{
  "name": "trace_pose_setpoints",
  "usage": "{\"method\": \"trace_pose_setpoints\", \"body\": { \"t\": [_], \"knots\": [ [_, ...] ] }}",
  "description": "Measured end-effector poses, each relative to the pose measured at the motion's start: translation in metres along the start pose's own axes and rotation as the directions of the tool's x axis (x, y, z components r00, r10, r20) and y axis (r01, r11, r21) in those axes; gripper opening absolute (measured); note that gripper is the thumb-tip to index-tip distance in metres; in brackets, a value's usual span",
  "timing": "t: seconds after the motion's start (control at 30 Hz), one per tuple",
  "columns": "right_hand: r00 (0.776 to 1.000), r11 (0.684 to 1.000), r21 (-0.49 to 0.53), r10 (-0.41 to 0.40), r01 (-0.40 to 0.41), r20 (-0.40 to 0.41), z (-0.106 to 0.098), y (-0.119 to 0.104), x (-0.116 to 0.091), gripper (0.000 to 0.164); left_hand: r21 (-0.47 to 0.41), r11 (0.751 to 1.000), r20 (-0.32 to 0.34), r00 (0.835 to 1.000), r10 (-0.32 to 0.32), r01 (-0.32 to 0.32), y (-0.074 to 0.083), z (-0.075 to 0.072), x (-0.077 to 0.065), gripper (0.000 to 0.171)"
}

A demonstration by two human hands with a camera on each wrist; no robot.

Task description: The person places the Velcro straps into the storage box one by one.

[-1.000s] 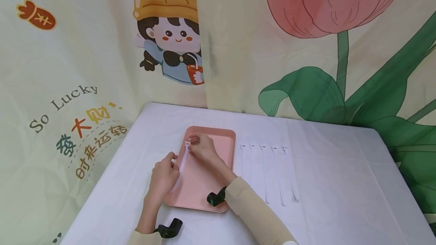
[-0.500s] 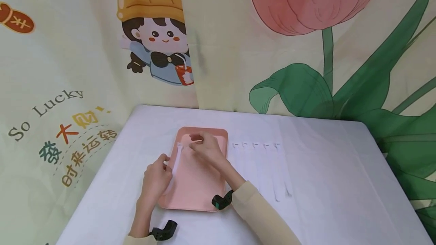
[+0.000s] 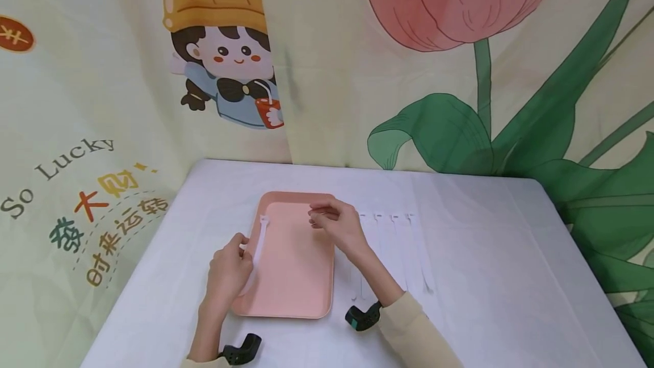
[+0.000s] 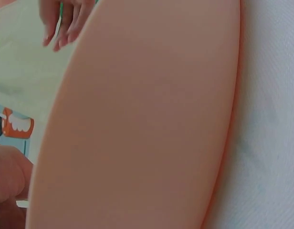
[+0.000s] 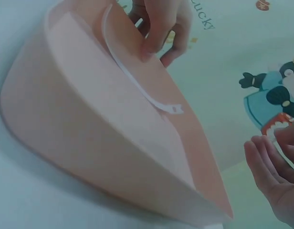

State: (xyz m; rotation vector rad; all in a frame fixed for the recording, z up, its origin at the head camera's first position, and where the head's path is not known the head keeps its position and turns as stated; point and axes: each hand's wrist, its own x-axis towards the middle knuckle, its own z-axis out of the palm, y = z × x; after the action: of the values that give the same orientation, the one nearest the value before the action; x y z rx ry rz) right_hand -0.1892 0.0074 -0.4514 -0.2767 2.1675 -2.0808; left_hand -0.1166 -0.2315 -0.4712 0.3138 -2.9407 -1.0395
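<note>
A pink tray (image 3: 293,277) lies on the white table, and one white cable tie (image 3: 263,237) lies along its left side, its slotted head (image 5: 174,109) toward the far end. My left hand (image 3: 230,270) is at the tray's left rim; in the right wrist view its thumb lies against the inner wall and its fingers sit outside, pinching the rim. Over the tray's right far part hovers my right hand (image 3: 338,227), fingers loosely bent and nothing between them. Several more white cable ties (image 3: 426,280) lie side by side to the right of the tray, partly hidden by my right forearm.
The table (image 3: 485,277) extends to the right of the cable ties. Behind its far edge hangs a printed cloth (image 3: 327,101) with a cartoon figure and a tulip. A black wrist camera (image 3: 364,317) sits on my right wrist, another (image 3: 242,350) on my left.
My right hand has let go of the cable tie in the tray and moved right, toward the tray's right rim. The tie stays along the left side. My left hand keeps its place at the rim.
</note>
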Motion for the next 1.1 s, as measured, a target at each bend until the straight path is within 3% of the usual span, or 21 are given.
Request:
{"method": "trace_pose_setpoints", "body": {
  "t": [0.13,0.37,0.63,0.8,1.1],
  "knots": [
    [0.999,1.0,0.02,-0.006,0.007,-0.031,-0.017,0.001,-0.006,0.019,0.0,1.0,0.001,1.0,-0.003,0.003,-0.001,-0.001,0.0,0.034],
    [0.994,0.998,-0.058,0.003,-0.009,-0.109,-0.053,0.01,-0.017,0.018,-0.003,1.0,0.004,1.0,-0.005,0.005,0.0,-0.002,0.0,0.034],
    [0.966,0.985,-0.12,0.092,-0.124,-0.243,-0.111,0.029,-0.025,0.021,0.013,1.0,0.008,1.0,-0.025,0.025,0.003,-0.002,-0.001,0.034],
    [0.952,0.966,-0.194,0.114,-0.173,-0.283,-0.143,0.032,-0.027,0.025,0.009,1.0,0.015,1.0,-0.024,0.024,0.004,-0.001,-0.001,0.034],
    [0.931,0.941,-0.251,0.134,-0.227,-0.339,-0.182,0.035,-0.027,0.027,0.013,1.0,0.006,1.0,-0.008,0.008,0.004,0.001,0.0,0.034]
  ]
}}
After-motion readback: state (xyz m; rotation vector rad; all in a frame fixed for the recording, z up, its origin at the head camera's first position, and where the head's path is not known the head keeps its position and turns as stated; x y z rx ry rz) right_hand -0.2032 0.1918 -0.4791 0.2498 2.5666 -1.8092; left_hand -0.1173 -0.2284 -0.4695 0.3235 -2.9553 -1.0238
